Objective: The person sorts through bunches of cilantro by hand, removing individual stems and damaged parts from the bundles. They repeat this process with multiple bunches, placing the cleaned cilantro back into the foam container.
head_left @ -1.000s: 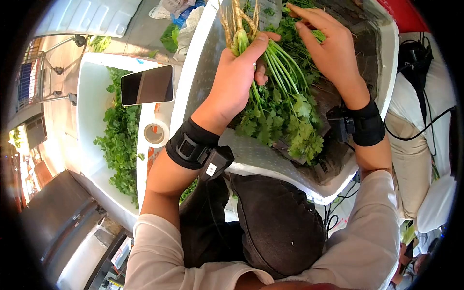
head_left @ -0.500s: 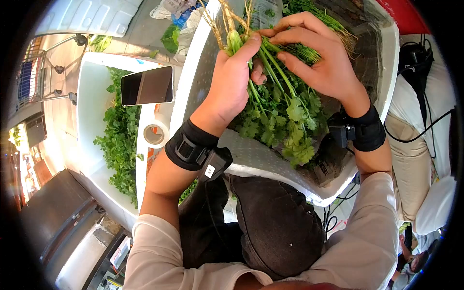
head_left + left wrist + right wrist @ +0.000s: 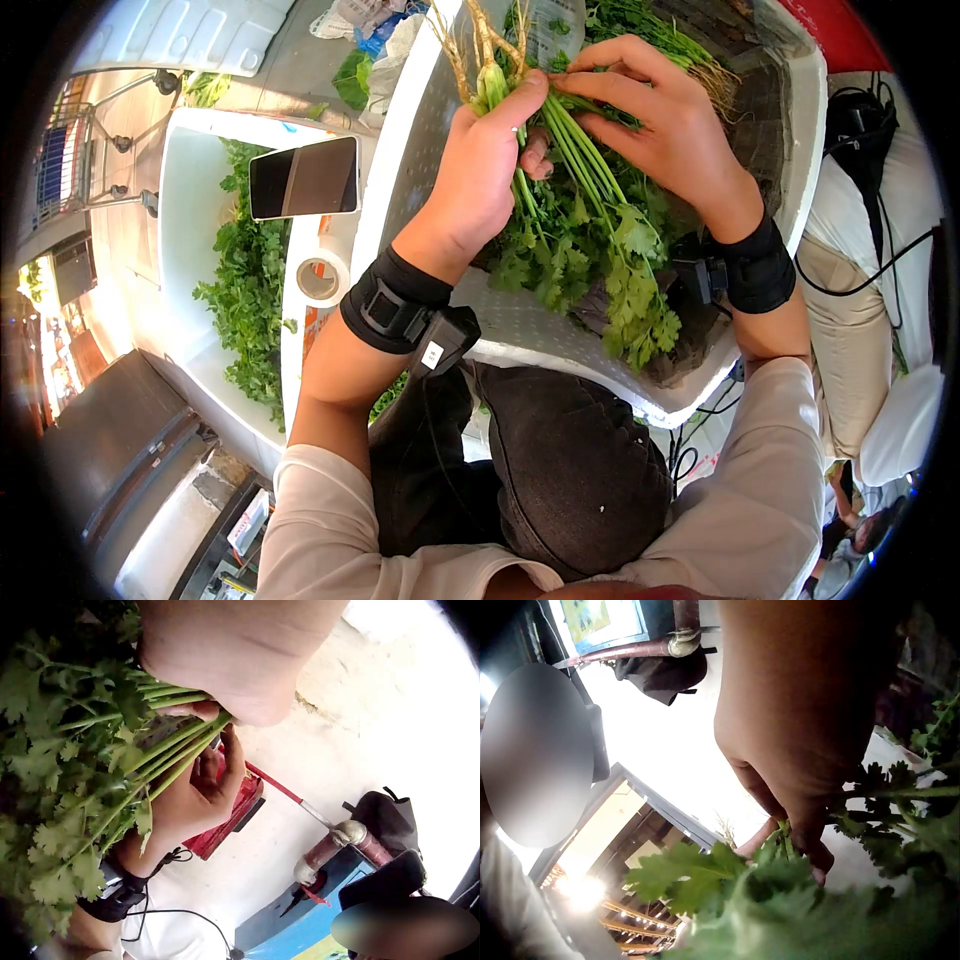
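Starting at your left, you've got a white foam box (image 3: 190, 300) with leafy greens (image 3: 250, 290) along its right side and the white floor showing beside them. Then one black-screened phone (image 3: 304, 178) and, nearer you, one pale tape roll (image 3: 322, 277), both pretty snug between that box and the big white foam box (image 3: 405, 140). So two boxes, tight gap.

Your left hand (image 3: 487, 150) is clamped round the bunch of green leafy herbs with pale roots (image 3: 590, 160), thumb across the stems. It's over the big box, roots up by the far rim, leaves hanging down toward the near one. Your right hand (image 3: 665, 125) is just beside, thumb and fingertips pinching in at the stems. There's a bit of room between it and the right rim, with dark lining showing. One more rooted bundle (image 3: 700, 65) lies beyond that hand; can't count single stems.
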`<act>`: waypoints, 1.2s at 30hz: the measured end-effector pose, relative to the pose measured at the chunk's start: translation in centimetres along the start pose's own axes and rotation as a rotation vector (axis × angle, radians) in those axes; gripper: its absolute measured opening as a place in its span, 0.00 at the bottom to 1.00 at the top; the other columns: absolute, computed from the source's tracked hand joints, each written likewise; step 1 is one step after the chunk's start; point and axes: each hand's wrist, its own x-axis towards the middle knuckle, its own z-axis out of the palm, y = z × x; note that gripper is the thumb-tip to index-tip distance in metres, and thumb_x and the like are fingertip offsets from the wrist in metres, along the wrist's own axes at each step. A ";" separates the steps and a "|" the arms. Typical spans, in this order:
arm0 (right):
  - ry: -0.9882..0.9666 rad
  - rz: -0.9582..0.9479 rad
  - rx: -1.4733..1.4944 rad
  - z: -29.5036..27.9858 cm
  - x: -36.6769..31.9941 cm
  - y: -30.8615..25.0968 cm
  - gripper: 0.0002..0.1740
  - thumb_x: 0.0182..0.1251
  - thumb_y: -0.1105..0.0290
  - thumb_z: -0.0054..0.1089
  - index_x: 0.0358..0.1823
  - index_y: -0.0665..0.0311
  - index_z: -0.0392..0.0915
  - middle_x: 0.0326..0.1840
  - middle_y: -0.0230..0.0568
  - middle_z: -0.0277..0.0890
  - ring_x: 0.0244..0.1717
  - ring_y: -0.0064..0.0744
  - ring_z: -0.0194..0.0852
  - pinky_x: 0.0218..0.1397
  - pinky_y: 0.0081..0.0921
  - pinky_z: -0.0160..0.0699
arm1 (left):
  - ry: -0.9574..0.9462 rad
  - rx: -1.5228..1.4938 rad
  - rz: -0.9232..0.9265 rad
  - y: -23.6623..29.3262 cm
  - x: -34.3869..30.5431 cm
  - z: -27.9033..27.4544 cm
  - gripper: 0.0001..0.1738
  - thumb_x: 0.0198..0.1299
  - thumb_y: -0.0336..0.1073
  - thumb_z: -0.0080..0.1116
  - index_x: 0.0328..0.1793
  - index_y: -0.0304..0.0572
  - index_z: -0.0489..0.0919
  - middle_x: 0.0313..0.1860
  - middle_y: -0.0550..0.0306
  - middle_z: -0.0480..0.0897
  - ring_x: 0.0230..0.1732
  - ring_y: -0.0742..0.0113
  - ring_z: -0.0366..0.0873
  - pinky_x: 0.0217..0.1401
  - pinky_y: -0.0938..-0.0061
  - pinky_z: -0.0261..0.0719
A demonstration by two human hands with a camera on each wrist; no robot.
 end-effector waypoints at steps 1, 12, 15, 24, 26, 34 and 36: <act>0.001 0.001 0.000 0.0 0.0 0.0 0.17 0.58 0.76 0.74 0.50 0.57 0.86 0.50 0.34 0.80 0.39 0.38 0.82 0.42 0.31 0.82 | 0.000 -0.004 0.012 0.0 0.0 0.0 0.11 0.75 0.44 0.57 0.47 0.46 0.78 0.33 0.67 0.75 0.23 0.78 0.64 0.30 0.77 0.64; 0.094 -0.117 -0.097 0.3 -0.1 0.4 0.12 0.56 0.74 0.75 0.43 0.60 0.88 0.41 0.34 0.82 0.36 0.36 0.82 0.37 0.30 0.82 | 0.006 0.056 0.018 0.1 -0.1 0.4 0.13 0.75 0.44 0.58 0.46 0.42 0.80 0.29 0.66 0.74 0.22 0.78 0.66 0.28 0.76 0.65; 0.110 -0.208 -0.144 0.3 0.2 0.6 0.10 0.55 0.74 0.74 0.40 0.60 0.87 0.40 0.33 0.81 0.36 0.37 0.82 0.38 0.32 0.82 | 0.040 0.053 0.012 0.1 -0.1 0.5 0.13 0.74 0.44 0.58 0.45 0.41 0.80 0.26 0.66 0.74 0.21 0.77 0.66 0.27 0.76 0.66; 0.079 -0.218 -0.165 0.6 0.0 0.8 0.09 0.54 0.74 0.74 0.37 0.62 0.86 0.37 0.33 0.80 0.36 0.39 0.82 0.38 0.33 0.82 | 0.096 0.260 -0.006 -0.4 0.0 0.2 0.11 0.74 0.42 0.59 0.45 0.43 0.79 0.25 0.69 0.70 0.21 0.78 0.65 0.26 0.76 0.64; 0.055 -0.130 -0.097 0.7 -0.3 0.3 0.08 0.56 0.75 0.74 0.38 0.64 0.86 0.37 0.35 0.80 0.36 0.40 0.82 0.39 0.33 0.82 | 0.090 0.306 0.028 -0.5 0.1 0.2 0.16 0.74 0.46 0.59 0.39 0.41 0.79 0.21 0.68 0.70 0.19 0.77 0.66 0.23 0.76 0.65; 0.031 0.078 0.181 0.8 -0.2 0.9 0.08 0.62 0.77 0.71 0.43 0.69 0.86 0.38 0.41 0.80 0.37 0.37 0.82 0.40 0.27 0.80 | 0.056 0.377 0.029 -0.5 -0.1 0.1 0.16 0.75 0.47 0.58 0.43 0.42 0.80 0.22 0.69 0.70 0.20 0.78 0.67 0.24 0.77 0.66; 0.083 0.099 0.156 0.8 -0.2 1.1 0.10 0.62 0.77 0.72 0.45 0.69 0.86 0.39 0.40 0.81 0.38 0.34 0.82 0.41 0.25 0.79 | 0.040 0.363 0.027 -0.7 -0.3 0.1 0.15 0.75 0.47 0.59 0.44 0.43 0.81 0.23 0.69 0.72 0.20 0.79 0.66 0.25 0.77 0.66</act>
